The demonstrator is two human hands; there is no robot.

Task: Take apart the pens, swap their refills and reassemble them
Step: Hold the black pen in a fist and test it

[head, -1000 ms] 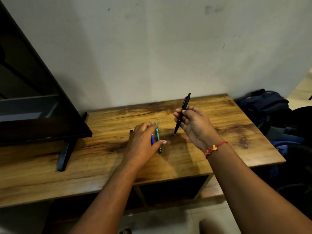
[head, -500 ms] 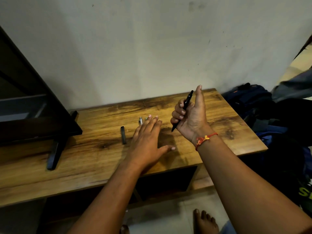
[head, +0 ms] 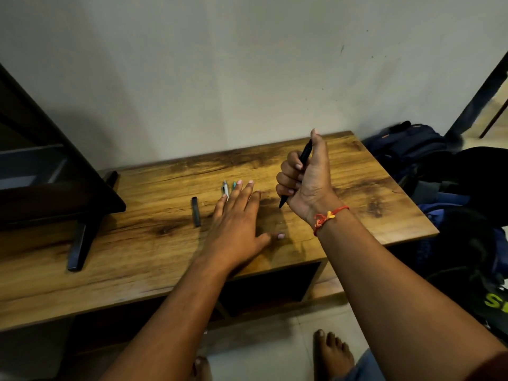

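A black pen [head: 303,160] stands nearly upright in my right hand [head: 308,180], fingers wrapped round its barrel and thumb raised beside its top end; the tip points down above the wooden table [head: 357,193]. My left hand [head: 236,224] lies flat and open on the table, fingers spread. Just beyond its fingertips lie a white pen [head: 225,189] and a teal pen [head: 234,185], mostly hidden under the hand. A short black pen piece [head: 196,211] lies on the wood to the left of that hand.
A dark TV and its stand leg [head: 79,243] occupy the table's left end. Dark backpacks [head: 406,149] are piled on the floor to the right. My bare foot [head: 334,356] is on the tiled floor below the table's front edge.
My left hand let go of the coloured pens and flattened over them on the table. My right hand turned the black pen more upright and raised its thumb. The view shifted right and down.
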